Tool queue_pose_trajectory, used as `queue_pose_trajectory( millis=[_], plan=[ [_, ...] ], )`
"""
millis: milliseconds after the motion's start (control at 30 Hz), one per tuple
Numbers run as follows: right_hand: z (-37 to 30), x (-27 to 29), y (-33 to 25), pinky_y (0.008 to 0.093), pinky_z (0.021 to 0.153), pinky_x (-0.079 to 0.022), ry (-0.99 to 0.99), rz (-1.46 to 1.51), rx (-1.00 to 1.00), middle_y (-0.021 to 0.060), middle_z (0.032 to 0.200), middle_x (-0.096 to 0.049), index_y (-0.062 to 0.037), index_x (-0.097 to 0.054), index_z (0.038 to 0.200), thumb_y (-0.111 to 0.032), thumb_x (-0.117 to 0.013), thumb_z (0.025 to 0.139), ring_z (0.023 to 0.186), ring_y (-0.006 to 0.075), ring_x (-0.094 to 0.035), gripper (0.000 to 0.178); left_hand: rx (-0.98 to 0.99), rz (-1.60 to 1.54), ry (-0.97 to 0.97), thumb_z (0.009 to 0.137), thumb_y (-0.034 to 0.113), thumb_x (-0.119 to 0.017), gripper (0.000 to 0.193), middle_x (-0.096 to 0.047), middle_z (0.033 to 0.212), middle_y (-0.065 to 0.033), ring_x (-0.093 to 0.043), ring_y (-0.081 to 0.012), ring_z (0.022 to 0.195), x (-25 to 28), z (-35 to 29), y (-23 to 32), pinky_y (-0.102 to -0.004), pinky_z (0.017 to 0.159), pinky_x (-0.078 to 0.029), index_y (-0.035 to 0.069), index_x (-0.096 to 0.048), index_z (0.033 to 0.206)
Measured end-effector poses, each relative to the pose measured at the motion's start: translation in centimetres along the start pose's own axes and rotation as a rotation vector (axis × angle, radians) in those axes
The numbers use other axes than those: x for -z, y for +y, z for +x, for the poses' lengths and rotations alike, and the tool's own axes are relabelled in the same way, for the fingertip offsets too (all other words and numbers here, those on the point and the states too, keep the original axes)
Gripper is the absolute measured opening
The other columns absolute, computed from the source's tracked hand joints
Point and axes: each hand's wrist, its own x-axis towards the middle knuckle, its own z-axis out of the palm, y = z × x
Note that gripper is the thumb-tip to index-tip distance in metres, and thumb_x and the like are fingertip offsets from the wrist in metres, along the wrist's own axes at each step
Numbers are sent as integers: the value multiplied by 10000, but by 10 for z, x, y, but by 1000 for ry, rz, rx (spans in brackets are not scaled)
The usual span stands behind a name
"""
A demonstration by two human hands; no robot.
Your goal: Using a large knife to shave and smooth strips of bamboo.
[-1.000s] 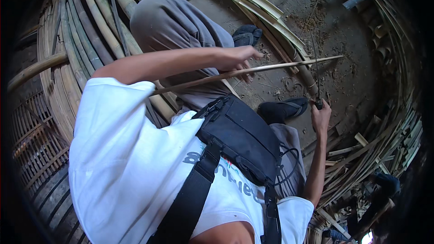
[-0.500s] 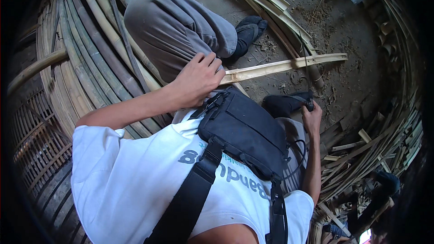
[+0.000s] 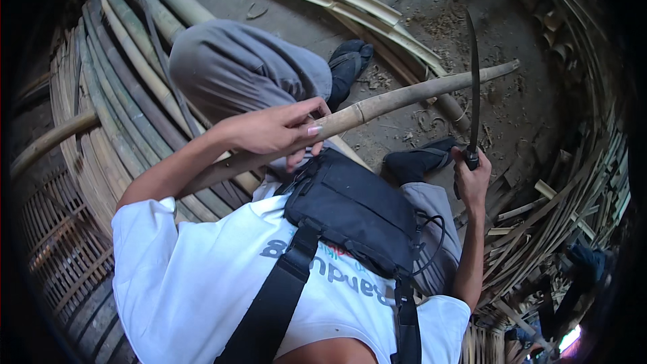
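Here, a long bamboo piece (image 3: 394, 100) is held slanted in front of the black bag (image 3: 354, 209) by the left hand (image 3: 269, 129), with fingers bent around it and a bit apart. The knife (image 3: 475, 81) is gripped by the right hand (image 3: 474, 178), its fingers curled around the handle (image 3: 471, 158). Some strips (image 3: 364, 5) on the floor (image 3: 512, 118) look already split, but how much of this piece is left to be done cannot be told.

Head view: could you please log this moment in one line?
Left hand: on bamboo piece | right hand: gripping knife | blade: crosses bamboo piece in view, contact unclear
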Motion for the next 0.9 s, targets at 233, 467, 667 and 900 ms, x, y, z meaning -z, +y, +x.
queue_pose_trajectory(
  millis=[233, 467, 667, 900],
  plan=[
    [-7, -17, -30, 315, 481, -334, -8, -155, 300, 105, 542, -445, 19, -555, 791, -179, -693, 857, 501, 132, -371, 250, -215, -112, -38, 1046, 219, -335, 306, -678, 985, -162, -635, -164, 559, 0, 63, 34, -266, 517, -550, 15, -327, 1274],
    [-3, -38, 13, 427, 603, -489, 0, -414, 246, 235, 680, -613, 6, -631, 871, -238, -725, 779, 674, 402, -637, 277, -112, -267, -35, 901, 124, -620, 478, -654, 983, -190, -685, -217, 732, 3, 147, 0, -307, 652, -588, -22, -339, 1259],
    [-14, -31, 23, 407, 679, -507, -126, -395, 152, 230, 801, -658, 13, -621, 1050, -269, -720, 781, 779, 382, -661, 402, 48, -66, -46, 935, 149, -604, 252, -614, 777, -66, -599, -111, 618, -4, 87, -32, -267, 567, -540, -4, -480, 1093],
    [-9, -41, 23, 495, 636, -502, -104, -477, 257, 243, 730, -633, -44, -583, 1036, -216, -686, 801, 717, 423, -633, 309, -37, -133, 31, 947, 179, -607, 303, -407, 683, 45, -431, -52, 577, -10, 84, -40, -224, 524, -457, 18, -471, 1164]
  ],
)
